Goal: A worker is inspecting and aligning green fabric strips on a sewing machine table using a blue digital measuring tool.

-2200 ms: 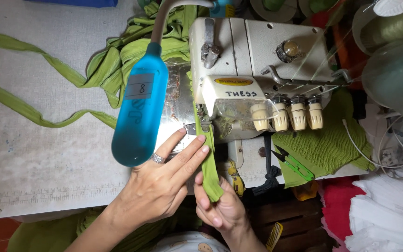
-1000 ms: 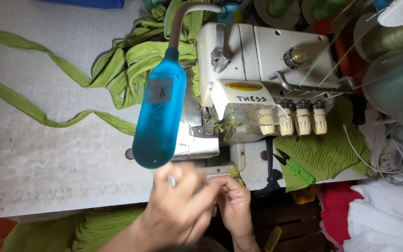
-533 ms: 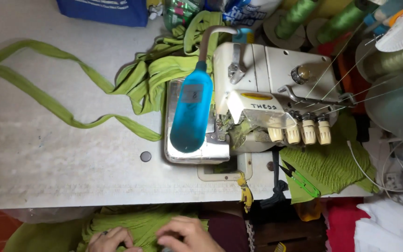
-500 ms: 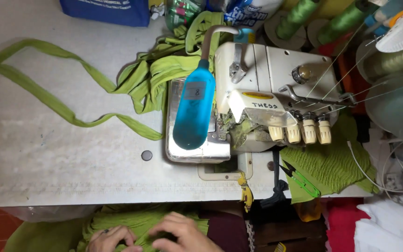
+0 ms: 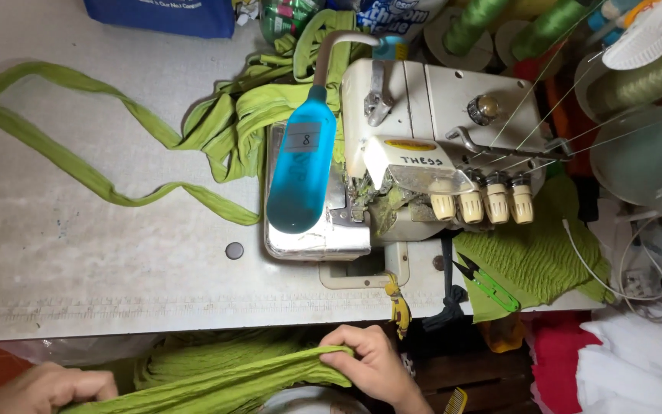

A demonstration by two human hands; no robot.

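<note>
Head view: looking down over a sewing table (image 5: 78, 268), both hands low at the near edge.
Left hand (image 5: 40, 389): bottom left corner, closed around one end of a green cloth (image 5: 216, 379).
Cloth: stretched between the hands below the table edge, bunched in folds, running from the left fist to the right fingers.
Right hand (image 5: 373, 368): bottom centre, fingers curled over the cloth's other end, pinching it.
Strip (image 5: 101, 153): long green band looping across the tabletop, well apart from the hands.
Lamp (image 5: 300, 172): blue, lying over the machine bed.
Machine (image 5: 430, 169): white overlock, right of the lamp.
Snips (image 5: 488, 282): green, beside the machine's front.
</note>
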